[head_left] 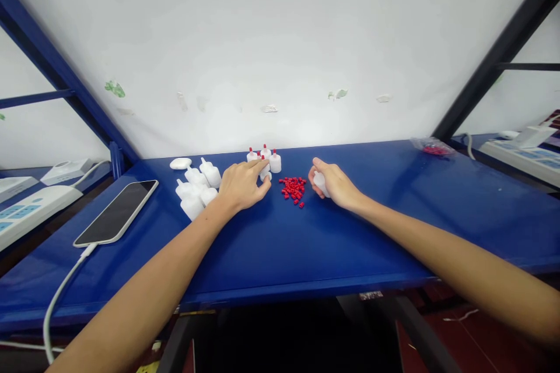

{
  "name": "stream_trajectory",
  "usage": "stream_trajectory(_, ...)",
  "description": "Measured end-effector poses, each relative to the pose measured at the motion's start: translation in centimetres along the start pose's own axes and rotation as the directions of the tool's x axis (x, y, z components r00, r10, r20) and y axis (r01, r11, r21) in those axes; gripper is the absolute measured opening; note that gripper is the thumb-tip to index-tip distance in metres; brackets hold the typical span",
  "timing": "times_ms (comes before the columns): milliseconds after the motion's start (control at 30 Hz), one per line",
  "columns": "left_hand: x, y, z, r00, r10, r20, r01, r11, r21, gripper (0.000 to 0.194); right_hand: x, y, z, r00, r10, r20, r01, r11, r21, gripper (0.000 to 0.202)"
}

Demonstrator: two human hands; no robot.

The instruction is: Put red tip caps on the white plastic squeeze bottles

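Closest to the viewer, well to the left of the left grip, a white cable [51, 313] loops up and plugs into a phone [117, 213]. The phone lies dark-screened on the blue desk [280, 256], left of the left grip and nearer than it. Farther out to that side is a white power strip [32, 213] with blue socket faces.

Just left of the left grip, partly behind its wrist, sits a cluster of white bottles with bare nozzles [191, 205]. Small red caps [294, 188] lie in a loose scatter between the two grips, nearer to the right one.

The right grip [335, 182] is closed around a white bottle [320, 182], whose lower part shows past the fingers. The left grip [242, 183] reaches over a red-tipped bottle [265, 175], thumb beside its base and fingers by its top; whether it is squeezing the bottle or only touching it, I cannot tell.

Just beyond the left grip's fingertips stands a small group of capped bottles [275, 162], one of them partly hidden. Past the uncapped cluster, left of the left grip, lies a white oval object [181, 164]. Well to the right of the right grip, near the back of the desk, is a clear bag [433, 147] with red contents. Behind everything rises a white wall [280, 41] with scuffed, peeling patches.
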State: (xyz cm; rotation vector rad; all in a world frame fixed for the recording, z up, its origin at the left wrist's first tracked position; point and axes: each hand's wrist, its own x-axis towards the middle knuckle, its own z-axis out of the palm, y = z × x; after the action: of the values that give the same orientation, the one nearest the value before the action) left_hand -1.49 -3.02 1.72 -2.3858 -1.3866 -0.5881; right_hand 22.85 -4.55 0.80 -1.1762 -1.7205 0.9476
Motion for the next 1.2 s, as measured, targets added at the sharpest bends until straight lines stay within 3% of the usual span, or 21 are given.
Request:
stream_trajectory(167, -0.1, 1.0, -0.1, 0.992, 0.006, 0.128, -0.013, 0.999, 0.051, 0.040, -0.1, -0.1, 0.1, 0.999, -0.016, 0.038, 0.016, 1.000, -0.007, 0.062)
stream_trajectory(300, -0.1, 1.2, 0.1, 0.988, 0.006, 0.155, -0.015, 0.998, 0.059, 0.044, 0.2, 0.6, 0.3, 1.000, -0.010, 0.018, 0.009, 0.998, 0.063, 0.067)
stream_trajectory(500, -0.1, 1.2, -0.5, 0.980, -0.029, 0.199, 0.015, 0.998, 0.068, 0.045, 0.3, 0.8, 0.0, 0.989, 0.131, 0.068, -0.143, 0.963, 0.229, 0.065)
stream_trajectory(633, -0.2, 1.7, -0.8, 0.966, -0.007, 0.258, -0.020, 0.995, 0.100, 0.047, 0.1, 0.3, -0.5, 0.987, 0.069, 0.147, -0.087, 0.988, 0.125, 0.046)
stream_trajectory(767, -0.6, 2.1, -1.1, 0.954, -0.001, 0.301, -0.033, 0.994, 0.108, 0.053, 0.1, 0.3, -0.4, 0.993, 0.050, 0.106, -0.059, 0.995, 0.084, 0.049)
stream_trajectory(833, -0.7, 2.3, -1.4, 0.962, -0.018, 0.273, -0.014, 0.993, 0.115, 0.055, 0.2, 0.5, -0.3, 0.995, 0.054, 0.082, -0.060, 0.996, 0.072, 0.051)
stream_trajectory(933, -0.3, 2.4, -2.0, 0.990, -0.056, 0.129, 0.043, 0.994, 0.101, 0.044, 0.3, 0.7, -0.2, 0.997, 0.052, 0.064, -0.055, 0.997, 0.048, 0.051)
stream_trajectory(1033, 0.2, 2.1, -2.3, 0.996, 0.056, 0.076, -0.059, 0.998, 0.030, 0.030, 0.4, 0.9, -0.3, 0.997, 0.053, 0.059, -0.057, 0.996, 0.068, 0.042)
stream_trajectory(1133, 0.3, 1.9, -1.8, 0.964, 0.225, 0.142, -0.214, 0.973, -0.089, 0.028, 0.5, 1.0, -0.4, 0.997, 0.044, 0.057, -0.049, 0.995, 0.087, 0.032)
stream_trajectory(1200, 0.1, 1.8, -1.1, 0.950, 0.259, 0.176, -0.230, 0.959, -0.168, 0.023, 0.6, 1.0, -0.4, 0.998, 0.036, 0.048, -0.039, 0.997, 0.066, 0.029)
